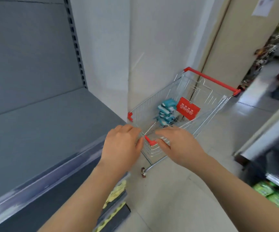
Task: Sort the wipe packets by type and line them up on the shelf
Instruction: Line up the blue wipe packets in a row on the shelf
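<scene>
Several teal wipe packets (pixel 165 112) lie piled inside a small wire shopping cart (pixel 207 104) with red trim, standing against the white pillar. A bare grey shelf (pixel 40 131) runs along the left. My left hand (pixel 122 145) is at the cart's near rim, its fingers curled over the wire beside the red corner piece (pixel 149 141). On the other side of that corner my right hand (pixel 177 144) grips the rim, with the fingers over it and the thumb below. Neither hand holds a packet.
A red sign (pixel 188 110) hangs inside the cart next to the packets. Yellow goods (pixel 116 192) sit on a lower shelf under my left arm. Green packages (pixel 276 196) fill a rack at the right. An aisle opens behind the cart.
</scene>
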{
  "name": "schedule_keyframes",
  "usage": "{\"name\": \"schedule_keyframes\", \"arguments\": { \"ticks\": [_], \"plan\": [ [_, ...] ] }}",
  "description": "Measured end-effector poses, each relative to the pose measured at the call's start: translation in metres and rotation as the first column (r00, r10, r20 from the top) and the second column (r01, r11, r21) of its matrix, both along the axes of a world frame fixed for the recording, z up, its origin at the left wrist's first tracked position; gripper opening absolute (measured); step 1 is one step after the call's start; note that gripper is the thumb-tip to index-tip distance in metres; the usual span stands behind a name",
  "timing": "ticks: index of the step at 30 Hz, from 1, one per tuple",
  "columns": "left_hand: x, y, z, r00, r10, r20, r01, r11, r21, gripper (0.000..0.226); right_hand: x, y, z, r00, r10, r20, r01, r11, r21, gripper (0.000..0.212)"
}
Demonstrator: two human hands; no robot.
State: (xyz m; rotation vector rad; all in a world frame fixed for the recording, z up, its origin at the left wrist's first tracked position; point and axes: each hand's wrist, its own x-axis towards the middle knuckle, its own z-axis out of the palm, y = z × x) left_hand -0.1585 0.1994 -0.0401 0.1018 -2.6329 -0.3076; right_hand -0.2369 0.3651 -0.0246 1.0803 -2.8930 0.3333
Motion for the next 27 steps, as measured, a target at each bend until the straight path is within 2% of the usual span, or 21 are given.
{"name": "schedule_keyframes", "arguments": {
  "ticks": [2, 6, 11, 17, 23, 27],
  "plan": [
    [-0.048, 0.030, -0.007, 0.999, -0.022, 0.048, 0.021, 1.000, 0.019, 0.035, -0.041, 0.032, -0.005, 0.999, -0.034, 0.008, 0.034, 0.999, 0.026, 0.031],
    [-0.141, 0.071, -0.032, 0.988, -0.046, 0.146, 0.046, 0.999, 0.009, 0.012, -0.128, 0.080, -0.028, 0.985, -0.132, 0.109, 0.127, 0.991, 0.049, 0.035],
    [-0.263, 0.098, -0.072, 0.971, -0.083, 0.223, 0.079, 0.996, 0.030, 0.032, -0.253, 0.119, -0.061, 0.957, -0.237, 0.166, 0.229, 0.971, 0.063, 0.036],
    [-0.425, 0.108, -0.116, 0.938, -0.062, 0.340, 0.036, 0.996, 0.083, 0.036, -0.418, 0.145, -0.095, 0.917, -0.323, 0.235, 0.314, 0.946, 0.078, 0.035],
    [-0.549, 0.107, -0.164, 0.855, -0.045, 0.516, -0.041, 0.987, 0.154, 0.037, -0.554, 0.156, -0.146, 0.875, -0.314, 0.367, 0.291, 0.949, 0.119, 0.034],
    [-0.616, 0.107, -0.206, 0.785, -0.008, 0.620, -0.103, 0.984, 0.143, 0.033, -0.639, 0.154, -0.194, 0.839, -0.255, 0.481, 0.181, 0.964, 0.195, 0.038]
  ]
}}
